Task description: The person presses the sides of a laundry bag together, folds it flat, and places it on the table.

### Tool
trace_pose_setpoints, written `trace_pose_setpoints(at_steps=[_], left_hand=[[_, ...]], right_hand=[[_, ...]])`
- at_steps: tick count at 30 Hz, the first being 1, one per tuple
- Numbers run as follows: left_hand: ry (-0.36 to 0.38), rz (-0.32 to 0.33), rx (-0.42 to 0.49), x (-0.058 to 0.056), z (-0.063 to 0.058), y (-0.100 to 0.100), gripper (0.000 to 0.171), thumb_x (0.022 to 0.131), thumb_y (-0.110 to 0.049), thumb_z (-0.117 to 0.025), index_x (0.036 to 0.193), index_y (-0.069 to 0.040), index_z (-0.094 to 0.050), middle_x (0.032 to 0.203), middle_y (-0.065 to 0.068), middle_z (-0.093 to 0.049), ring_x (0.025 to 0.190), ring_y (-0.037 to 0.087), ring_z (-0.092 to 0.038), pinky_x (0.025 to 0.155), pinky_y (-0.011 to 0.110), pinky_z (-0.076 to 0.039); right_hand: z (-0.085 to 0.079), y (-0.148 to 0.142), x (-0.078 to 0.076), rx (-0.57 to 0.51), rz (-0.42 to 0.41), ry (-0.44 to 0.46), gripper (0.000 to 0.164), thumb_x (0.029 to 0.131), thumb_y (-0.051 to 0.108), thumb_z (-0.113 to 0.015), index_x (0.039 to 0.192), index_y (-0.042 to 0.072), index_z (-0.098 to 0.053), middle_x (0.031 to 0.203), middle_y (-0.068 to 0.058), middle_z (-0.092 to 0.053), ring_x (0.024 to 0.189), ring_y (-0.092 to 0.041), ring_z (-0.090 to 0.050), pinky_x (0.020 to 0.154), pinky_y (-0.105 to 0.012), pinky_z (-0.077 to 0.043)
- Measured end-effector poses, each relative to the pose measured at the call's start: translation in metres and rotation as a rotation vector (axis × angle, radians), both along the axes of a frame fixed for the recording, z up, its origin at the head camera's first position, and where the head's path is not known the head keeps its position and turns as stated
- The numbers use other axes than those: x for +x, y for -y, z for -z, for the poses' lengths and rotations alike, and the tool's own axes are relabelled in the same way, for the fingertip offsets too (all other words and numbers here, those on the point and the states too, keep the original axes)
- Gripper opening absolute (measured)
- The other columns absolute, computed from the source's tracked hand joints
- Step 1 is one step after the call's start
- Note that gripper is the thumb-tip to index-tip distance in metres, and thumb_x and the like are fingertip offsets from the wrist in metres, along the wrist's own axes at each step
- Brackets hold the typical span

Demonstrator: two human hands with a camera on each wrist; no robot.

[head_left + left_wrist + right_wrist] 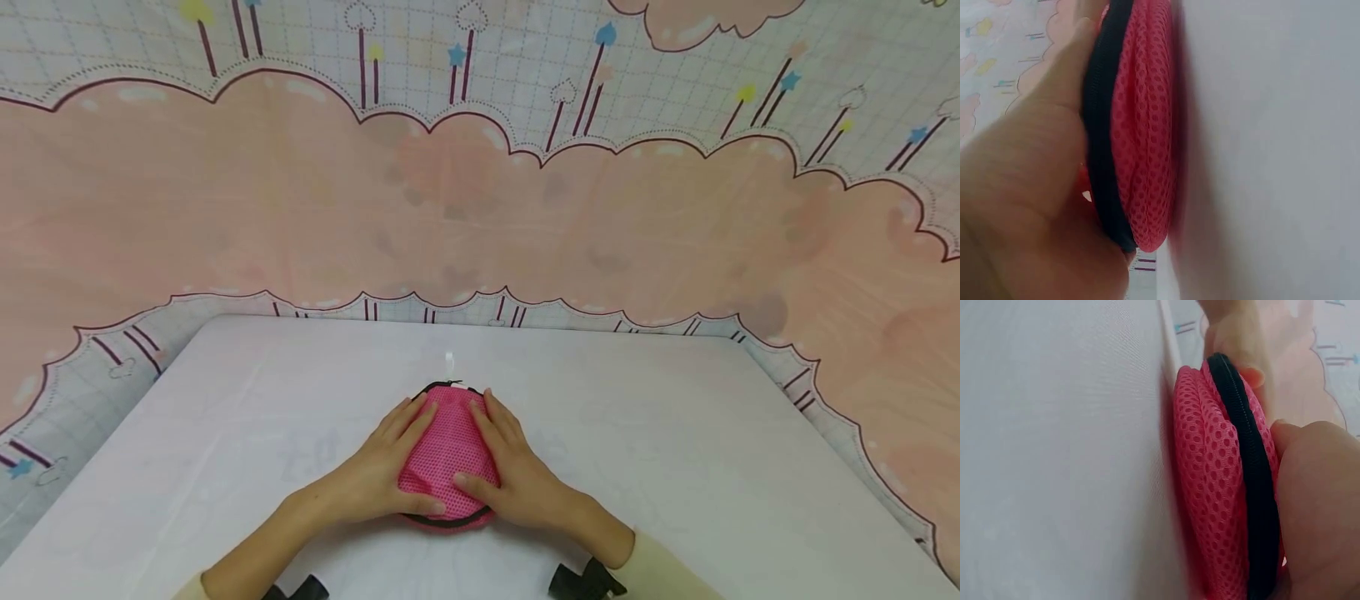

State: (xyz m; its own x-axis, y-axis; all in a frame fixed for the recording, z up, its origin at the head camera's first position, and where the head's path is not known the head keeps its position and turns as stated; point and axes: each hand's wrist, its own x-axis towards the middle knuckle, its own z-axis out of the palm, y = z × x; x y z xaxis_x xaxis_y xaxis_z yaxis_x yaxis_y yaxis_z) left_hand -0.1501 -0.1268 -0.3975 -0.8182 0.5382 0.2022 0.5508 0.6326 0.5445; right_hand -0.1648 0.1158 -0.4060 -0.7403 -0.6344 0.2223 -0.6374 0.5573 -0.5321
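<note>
A pink mesh zip pouch (450, 454) with a black zipper (1102, 119) round its edge lies on the white table in front of the person. The left hand (382, 467) holds it by its left side, thumb on the near part and fingers over the far left edge. On the opposite side the right hand (521, 475) grips it, with the thumb lying across the top. Through the right wrist view the closed zipper (1250, 462) runs along the pouch's side, and folded mesh (1207, 456) bulges beneath it. The undersides of both hands are partly hidden.
The white tabletop (225, 433) spreads out round the pouch. A small pale strip (450, 362) lies just beyond it. Black wrist-worn gear (587, 581) shows near the bottom edge. Behind the table hangs a patterned cloth (450, 225) in peach and white.
</note>
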Motion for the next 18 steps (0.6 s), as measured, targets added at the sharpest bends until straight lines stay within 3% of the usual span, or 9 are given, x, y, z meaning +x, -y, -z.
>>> trace_pose_setpoints(at_steps=[6,12,18], left_hand=[[-0.053,-0.013,-0.02,-0.001,0.007,-0.002,0.111,0.074,-0.06,-0.072,0.149,0.004,-0.021,0.156,0.018,-0.014,0.141,0.041,-0.011,0.106,0.06,-0.024],[-0.112,-0.025,-0.037,-0.001,0.012,-0.002,0.107,0.077,-0.057,-0.071,0.148,0.006,-0.022,0.156,0.019,-0.015,0.141,0.043,-0.011,0.107,0.06,-0.022],[-0.127,-0.024,-0.027,0.0,0.014,-0.005,0.106,0.077,-0.056,-0.072,0.147,0.007,-0.024,0.156,0.02,-0.016,0.14,0.044,-0.012,0.106,0.06,-0.023]], right_hand=[[0.004,0.002,0.0,0.014,0.0,0.013,0.084,0.095,0.052,-0.05,0.152,0.002,-0.013,0.159,-0.01,0.008,0.145,-0.029,0.006,0.111,-0.053,-0.018],[0.004,0.004,0.0,0.021,0.02,0.006,0.086,0.094,0.054,-0.049,0.152,0.002,-0.014,0.159,-0.016,0.003,0.145,-0.031,0.005,0.11,-0.053,-0.018],[0.004,0.003,0.0,0.04,0.015,0.016,0.085,0.095,0.053,-0.049,0.152,0.001,-0.012,0.158,-0.016,0.003,0.144,-0.032,0.006,0.11,-0.054,-0.018]])
